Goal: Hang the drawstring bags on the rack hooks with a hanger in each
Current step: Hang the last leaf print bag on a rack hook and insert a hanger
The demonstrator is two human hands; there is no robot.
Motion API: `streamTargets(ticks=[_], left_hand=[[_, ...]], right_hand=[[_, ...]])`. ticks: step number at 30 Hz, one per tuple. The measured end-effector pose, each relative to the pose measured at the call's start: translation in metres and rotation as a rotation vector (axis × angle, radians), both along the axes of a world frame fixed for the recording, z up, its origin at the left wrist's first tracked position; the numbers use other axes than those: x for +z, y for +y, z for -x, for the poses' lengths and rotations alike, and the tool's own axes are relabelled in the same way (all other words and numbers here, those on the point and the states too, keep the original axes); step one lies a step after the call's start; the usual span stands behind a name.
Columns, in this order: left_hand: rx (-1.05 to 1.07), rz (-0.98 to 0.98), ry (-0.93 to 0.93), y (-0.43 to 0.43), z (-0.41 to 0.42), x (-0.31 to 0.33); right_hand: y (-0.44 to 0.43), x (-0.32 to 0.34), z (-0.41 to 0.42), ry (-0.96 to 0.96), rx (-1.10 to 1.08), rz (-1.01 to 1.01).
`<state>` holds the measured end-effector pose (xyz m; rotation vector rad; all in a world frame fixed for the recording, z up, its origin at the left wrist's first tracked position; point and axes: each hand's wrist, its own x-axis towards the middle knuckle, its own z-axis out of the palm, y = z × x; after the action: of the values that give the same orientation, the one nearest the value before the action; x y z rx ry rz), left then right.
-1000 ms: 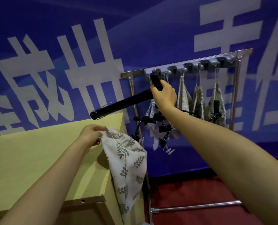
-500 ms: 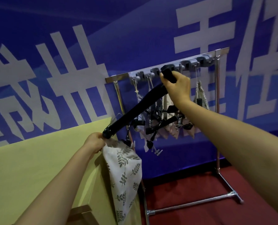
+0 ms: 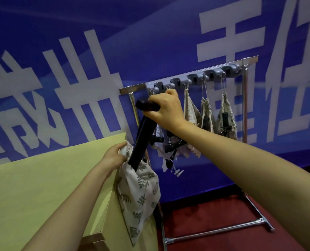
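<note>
Left hand [image 3: 114,156]: I'm pinching the rim of the leaf-print bag [image 3: 138,194] between my thumb and curled fingers, pulling its mouth open.
Right hand [image 3: 166,107]: I'm wrapping my fingers tight round the top end of the black hanger [image 3: 143,136], just under the hook strip [image 3: 195,78].
Hanger: it's slanting down from my right hand toward my left, and its lower tip is poking into the bag mouth right beside my left fingers. Most of it is sticking out, so I'd say it's only starting to go in.
Bag in hand: it's dangling below my left hand, off the edge of the yellow table [image 3: 42,187], and isn't on any hook.
Already done: three hung bags [image 3: 207,107] are dangling off to the right of my right hand, and I'm seeing dark hanger bits in at least two. A bunch of bags [image 3: 191,151] is crowding under my right wrist with black hangers sticking out. I can't count those.
Left to do: I'm guessing I push the hanger the rest of the way in, then loop the drawstring on a hook above my right hand. I can't tell if one's free there, since my knuckles are covering it.
Overall: this is looking like the later part of the job, with the strip right of my right hand mostly loaded.
</note>
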<state>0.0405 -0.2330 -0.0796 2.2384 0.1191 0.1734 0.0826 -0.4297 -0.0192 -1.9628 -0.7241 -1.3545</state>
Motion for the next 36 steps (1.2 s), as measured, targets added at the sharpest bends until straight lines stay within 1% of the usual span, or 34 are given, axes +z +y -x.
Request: streamTargets(ticks=[3,4,6,8,9,11,14,16,18,19,21,22,24,25,26,27,28,29,30,31,32,33,34,35,36], left_hand=[[-0.140,0.089,-0.041,-0.007,0.003,0.012],[-0.162,0.116,-0.083,-0.011,0.005,0.017],[-0.152,0.232,-0.147,-0.018,0.010,0.026],[-0.187,0.302,-0.133,-0.017,0.015,0.030],[-0.233,0.293,-0.103,-0.016,0.019,0.029],[-0.278,0.310,-0.075,-0.016,0.026,0.023],[-0.169,0.385,-0.196,-0.023,0.021,0.017],[-0.118,0.376,-0.241,-0.032,0.020,0.016],[-0.041,0.341,-0.265,-0.035,0.015,0.011],[0.001,0.342,-0.254,-0.036,0.015,0.010],[-0.030,0.304,-0.253,-0.042,0.015,0.013],[-0.019,0.281,-0.304,-0.045,0.012,0.013],[0.037,0.308,-0.330,-0.041,0.005,0.011],[0.079,0.345,-0.326,-0.039,0.003,0.010],[0.118,0.368,-0.374,-0.038,0.000,0.006],[0.140,0.399,-0.402,-0.035,-0.002,0.002],[0.163,0.408,-0.424,-0.033,-0.003,0.000],[0.188,0.430,-0.428,-0.031,-0.002,0.000],[0.227,0.478,-0.413,-0.031,-0.003,0.001],[0.267,0.528,-0.391,-0.031,-0.003,0.001],[0.291,0.567,-0.378,-0.031,-0.002,0.003],[0.296,0.606,-0.370,-0.032,-0.001,0.004],[0.294,0.652,-0.366,-0.033,0.000,0.003],[0.278,0.686,-0.368,-0.034,0.002,0.003],[0.250,0.705,-0.373,-0.033,0.004,0.003]], right_hand=[[0.020,-0.003,0.000,-0.040,-0.028,0.180],[0.028,-0.008,0.001,-0.040,-0.032,0.257],[0.042,-0.022,0.001,-0.019,-0.036,0.378],[0.048,-0.032,0.001,0.031,-0.040,0.413],[0.049,-0.034,0.003,0.086,-0.038,0.411],[0.051,-0.033,0.009,0.264,-0.011,0.412],[0.054,-0.024,0.015,0.523,0.105,0.450],[0.054,-0.023,0.014,0.622,0.197,0.462],[0.049,-0.027,0.009,0.646,0.264,0.395],[0.046,-0.031,0.008,0.635,0.290,0.358],[0.039,-0.039,0.007,0.571,0.308,0.331],[0.035,-0.042,0.007,0.541,0.309,0.325],[0.025,-0.045,0.011,0.464,0.303,0.265],[0.021,-0.046,0.015,0.364,0.271,0.191],[0.018,-0.048,0.019,0.212,0.211,0.110],[0.016,-0.050,0.025,0.045,0.152,0.070],[0.014,-0.055,0.029,-0.093,0.134,0.106],[0.014,-0.063,0.031,-0.194,0.136,0.201],[0.016,-0.072,0.033,-0.212,0.134,0.312],[0.019,-0.083,0.033,-0.126,0.113,0.397],[0.022,-0.091,0.030,0.044,0.080,0.421],[0.026,-0.097,0.027,0.251,0.045,0.393],[0.029,-0.100,0.024,0.454,0.029,0.314],[0.033,-0.101,0.021,0.598,0.021,0.220],[0.036,-0.101,0.015,0.690,0.014,0.132]])
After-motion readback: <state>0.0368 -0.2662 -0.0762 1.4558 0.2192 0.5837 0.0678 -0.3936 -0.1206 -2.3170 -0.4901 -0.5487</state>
